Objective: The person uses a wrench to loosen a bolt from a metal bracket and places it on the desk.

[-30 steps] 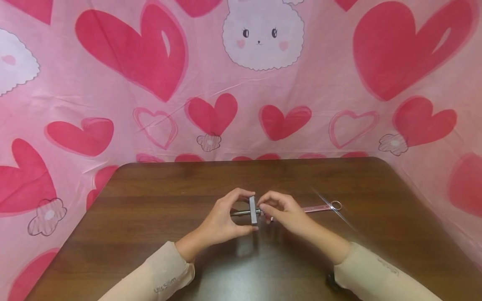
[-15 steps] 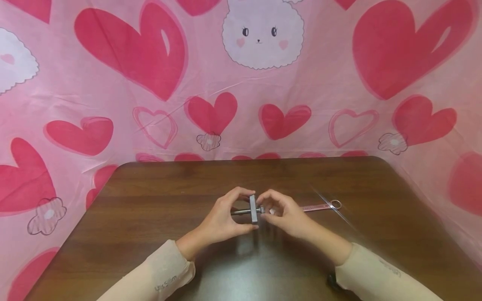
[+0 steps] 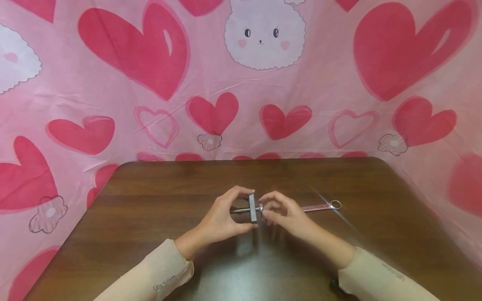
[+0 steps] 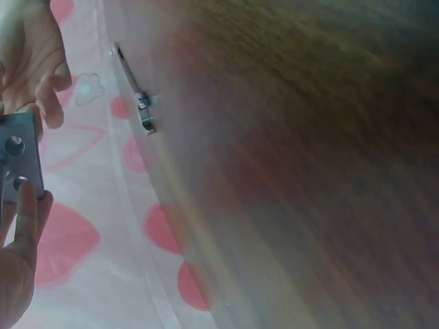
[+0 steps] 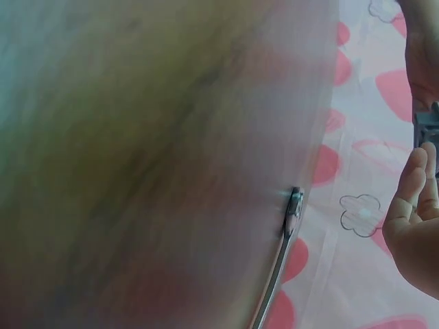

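Note:
My left hand point(image 3: 222, 215) grips a grey metal plate point(image 3: 252, 207) by its edges, thumb below and fingers above. The left wrist view shows round holes in the plate's face. A steel bolt point(image 3: 239, 210) runs crosswise through it, its long shank pointing left toward my left palm. On the right side sits a hexagonal end point(image 3: 260, 208), close against the plate. My right hand point(image 3: 290, 213) pinches there with thumb and index fingertips, its other fingers curled behind. In the right wrist view, the fingertips point(image 5: 429, 152) overlap the plate.
A metal wrench point(image 3: 316, 207) lies on the brown wooden table point(image 3: 169, 179) behind my right hand, ring end to the right. Its left end is hidden by that hand in the head view. A pink heart-patterned cloth point(image 3: 320, 75) hangs beyond the table's far edge.
My right fingers have shifted around the bolt's hexagonal end, opening slightly and closing again. The left hand holds the plate almost still, and the wrench has stayed in place.

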Available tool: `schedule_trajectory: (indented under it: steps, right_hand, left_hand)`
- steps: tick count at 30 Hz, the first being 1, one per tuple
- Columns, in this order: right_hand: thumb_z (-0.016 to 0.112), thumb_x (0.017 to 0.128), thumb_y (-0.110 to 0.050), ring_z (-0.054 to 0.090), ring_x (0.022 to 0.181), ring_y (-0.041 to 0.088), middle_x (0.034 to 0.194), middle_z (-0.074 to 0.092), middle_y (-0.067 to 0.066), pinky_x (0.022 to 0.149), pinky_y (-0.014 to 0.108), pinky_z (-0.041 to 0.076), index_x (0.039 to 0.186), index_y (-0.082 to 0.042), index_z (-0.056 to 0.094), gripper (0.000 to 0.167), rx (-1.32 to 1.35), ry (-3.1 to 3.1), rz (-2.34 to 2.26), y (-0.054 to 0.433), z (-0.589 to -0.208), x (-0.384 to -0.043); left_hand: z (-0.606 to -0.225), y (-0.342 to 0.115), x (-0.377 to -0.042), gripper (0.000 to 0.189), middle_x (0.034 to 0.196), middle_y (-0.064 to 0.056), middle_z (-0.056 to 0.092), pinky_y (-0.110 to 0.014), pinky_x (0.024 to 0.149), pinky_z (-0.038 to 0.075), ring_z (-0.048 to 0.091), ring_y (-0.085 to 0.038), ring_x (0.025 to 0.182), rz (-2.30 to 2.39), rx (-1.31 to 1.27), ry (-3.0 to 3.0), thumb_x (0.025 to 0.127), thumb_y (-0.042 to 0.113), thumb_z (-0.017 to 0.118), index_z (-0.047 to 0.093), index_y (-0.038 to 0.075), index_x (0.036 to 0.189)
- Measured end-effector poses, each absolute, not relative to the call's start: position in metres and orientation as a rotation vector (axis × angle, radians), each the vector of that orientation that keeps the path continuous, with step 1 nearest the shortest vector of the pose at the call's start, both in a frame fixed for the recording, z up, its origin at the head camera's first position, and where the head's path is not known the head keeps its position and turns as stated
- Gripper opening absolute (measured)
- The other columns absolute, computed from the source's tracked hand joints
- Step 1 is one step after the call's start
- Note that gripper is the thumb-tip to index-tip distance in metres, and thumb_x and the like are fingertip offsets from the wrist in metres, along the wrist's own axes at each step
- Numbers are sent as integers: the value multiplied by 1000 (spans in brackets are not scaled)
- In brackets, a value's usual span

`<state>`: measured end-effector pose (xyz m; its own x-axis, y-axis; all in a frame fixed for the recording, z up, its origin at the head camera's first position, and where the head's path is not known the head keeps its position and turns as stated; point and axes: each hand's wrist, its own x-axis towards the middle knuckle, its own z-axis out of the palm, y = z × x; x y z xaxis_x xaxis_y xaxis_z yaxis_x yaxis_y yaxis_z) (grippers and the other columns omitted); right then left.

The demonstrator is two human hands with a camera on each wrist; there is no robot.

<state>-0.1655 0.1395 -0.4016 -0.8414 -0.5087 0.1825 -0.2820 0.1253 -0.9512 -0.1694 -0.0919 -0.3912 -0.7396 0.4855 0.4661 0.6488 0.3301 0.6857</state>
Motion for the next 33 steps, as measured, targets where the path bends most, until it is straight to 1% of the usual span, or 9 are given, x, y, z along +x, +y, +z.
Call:
schedule_trajectory:
  steps: [6,13,15,19,22,26,28,30,33]
  right_hand:
    - [54,102,-13,64,76,15,84,66,14,71,37,61,119,3,56,24,-704,2137,-1872,133,-404,-165]
    - [53,102,-14,60,68,10,75,62,8,64,31,58,110,6,59,23,-648,2209,-1890,128,-407,-166]
    - [54,102,-13,61,69,10,77,63,8,65,29,58,109,7,59,22,-646,2211,-1902,127,-407,-167]
    - [60,97,-7,64,78,13,90,66,10,72,29,59,110,6,59,18,-671,2237,-1925,127,-407,-167]
    - [66,91,-1,63,83,12,98,66,13,73,26,57,112,4,59,22,-703,2307,-1918,128,-407,-166]
    - [69,86,5,60,83,9,103,64,19,70,22,55,113,2,60,29,-756,2358,-1906,128,-408,-165]
    - [69,85,5,60,83,9,105,64,21,70,22,56,114,2,59,31,-777,2352,-1903,128,-408,-165]
    - [70,87,2,61,85,10,106,64,19,72,23,57,115,0,59,30,-770,2352,-1889,130,-408,-166]
    - [69,90,-3,63,83,11,101,65,18,72,27,58,116,1,59,28,-765,2314,-1879,133,-409,-168]
  left_hand:
    - [-394,-91,-168,71,121,-1,64,-27,80,60,64,-16,110,-1327,-1056,-2401,67,15,91,56,14,128]
    - [-396,-90,-168,70,123,-3,64,-26,78,60,64,-15,109,-1322,-1056,-2412,67,15,91,56,14,128]
    - [-396,-90,-168,71,123,-3,64,-26,78,60,64,-15,108,-1322,-1054,-2417,67,16,92,56,14,128]
    - [-396,-90,-168,71,123,-2,65,-27,79,60,64,-15,107,-1325,-1051,-2408,66,17,92,56,14,127]
    - [-396,-90,-170,71,121,-2,66,-29,83,60,64,-13,108,-1323,-1046,-2399,65,17,93,57,14,126]
    - [-396,-89,-173,71,118,-4,67,-30,91,58,64,-11,109,-1320,-1042,-2398,65,17,93,57,14,126]
    - [-395,-89,-173,71,118,-3,67,-30,92,57,64,-11,109,-1322,-1038,-2400,65,18,93,57,14,126]
    - [-396,-89,-173,71,117,-2,66,-30,92,57,64,-11,109,-1327,-1033,-2400,65,17,93,57,14,126]
    - [-396,-90,-173,72,118,1,66,-30,92,57,64,-12,110,-1322,-1031,-2398,65,17,93,57,14,127]
